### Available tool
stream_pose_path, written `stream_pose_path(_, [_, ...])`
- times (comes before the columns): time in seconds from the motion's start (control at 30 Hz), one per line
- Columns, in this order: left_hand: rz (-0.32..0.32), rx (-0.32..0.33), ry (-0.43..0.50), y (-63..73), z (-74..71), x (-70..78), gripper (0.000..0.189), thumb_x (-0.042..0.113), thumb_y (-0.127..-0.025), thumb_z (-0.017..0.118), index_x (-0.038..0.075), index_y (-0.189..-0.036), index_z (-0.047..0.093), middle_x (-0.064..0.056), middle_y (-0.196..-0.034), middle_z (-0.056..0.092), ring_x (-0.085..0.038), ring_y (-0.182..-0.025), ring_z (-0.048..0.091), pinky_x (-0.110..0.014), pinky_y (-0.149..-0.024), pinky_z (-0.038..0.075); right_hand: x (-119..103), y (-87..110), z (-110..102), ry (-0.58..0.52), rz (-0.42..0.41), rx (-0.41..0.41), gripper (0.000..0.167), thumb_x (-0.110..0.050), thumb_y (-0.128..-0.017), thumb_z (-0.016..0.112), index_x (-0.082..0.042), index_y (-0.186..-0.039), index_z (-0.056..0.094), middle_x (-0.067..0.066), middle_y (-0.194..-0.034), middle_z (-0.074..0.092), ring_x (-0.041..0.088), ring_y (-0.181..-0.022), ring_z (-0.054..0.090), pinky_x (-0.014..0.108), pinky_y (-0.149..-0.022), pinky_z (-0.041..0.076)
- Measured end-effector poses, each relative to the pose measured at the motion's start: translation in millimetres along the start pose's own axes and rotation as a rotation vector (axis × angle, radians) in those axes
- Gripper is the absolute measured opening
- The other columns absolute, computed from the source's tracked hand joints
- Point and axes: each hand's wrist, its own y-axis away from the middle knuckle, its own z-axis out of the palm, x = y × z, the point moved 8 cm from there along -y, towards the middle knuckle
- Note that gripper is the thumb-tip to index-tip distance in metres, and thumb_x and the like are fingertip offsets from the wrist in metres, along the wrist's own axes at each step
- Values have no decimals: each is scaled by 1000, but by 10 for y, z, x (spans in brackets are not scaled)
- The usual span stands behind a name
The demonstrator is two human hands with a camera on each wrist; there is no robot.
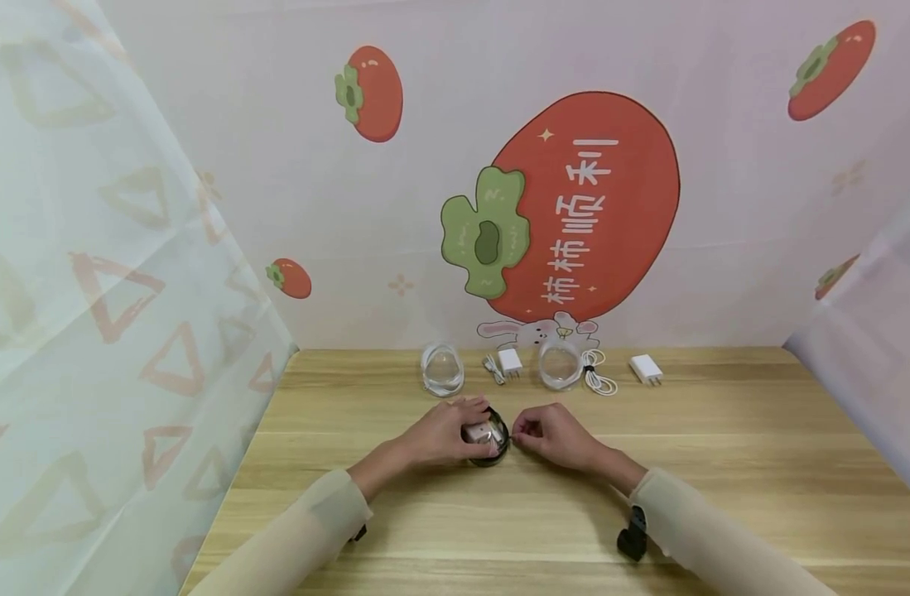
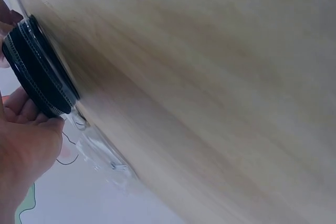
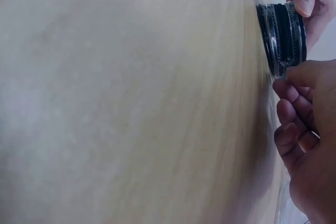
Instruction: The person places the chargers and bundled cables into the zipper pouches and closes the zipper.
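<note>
A small round black zip case (image 1: 503,451) lies on the wooden table, a white charger block (image 1: 480,433) showing through its clear top. My left hand (image 1: 443,432) grips it from the left, thumb at the near side and fingers at the far side. In the left wrist view, the zipper runs around the black side wall (image 2: 38,66). On the right, my right hand (image 1: 555,434) pinches something small at the case's edge, seemingly the zipper pull, mostly hidden by thumb and forefinger. The right wrist view shows those fingertips (image 3: 294,74) against the case's side.
Along the back of the table stand two clear round cases with white rims (image 1: 425,372) (image 1: 542,368). Between them are a white charger (image 1: 510,361) and a short white cable (image 1: 493,370). Farther right lie a tied white cable (image 1: 598,372) and another charger (image 1: 645,369). Printed cloth walls surround the table.
</note>
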Motion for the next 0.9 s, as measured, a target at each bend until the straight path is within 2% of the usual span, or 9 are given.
stream_pose_path(0.17, [23, -26, -2, 21, 0, 42, 65, 45, -96, 78, -1, -140, 66, -16, -156, 54, -22, -151, 45, -42, -128, 27, -17, 38, -49, 5, 2, -7, 12, -6, -94, 77, -17, -89, 75, -12, -79, 70, -2, -73, 62, 22, -67, 54])
stream_pose_path(0.37, [34, -73, -18, 72, -4, 99, 66, 46, -96, 78, 1, -142, 66, -14, -158, 53, -28, -151, 44, -46, -127, 30, -17, 59, -167, 16, -21, 31, 5, -7, -95, 77, -11, -98, 76, -9, -88, 72, 1, -78, 64, 24, -69, 56])
stream_pose_path(0.57, [54, -106, -17, 110, 6, 129, 67, 48, -96, 77, 2, -144, 64, -14, -160, 51, -26, -153, 42, -44, -129, 26, 0, 23, -258, 51, -45, 44, 21, -9, -95, 79, -4, -115, 75, -3, -101, 74, 9, -89, 66, 27, -73, 58])
stream_pose_path(0.77, [90, -143, -50, 141, 6, 185, 67, 48, -97, 76, 2, -145, 63, -14, -161, 49, -27, -154, 41, -44, -129, 26, -17, -35, -345, 149, -67, 8, 36, -11, -93, 81, 1, -125, 71, 11, -118, 75, 27, -102, 71, 42, -85, 62])
stream_pose_path(0.9, [113, -159, -62, 156, 25, 180, 67, 48, -97, 75, 3, -146, 63, -12, -161, 50, -26, -154, 41, -42, -129, 26, -37, -111, -411, 188, -88, -12, 46, -12, -91, 83, 3, -132, 67, 17, -124, 73, 34, -108, 71, 48, -89, 61])
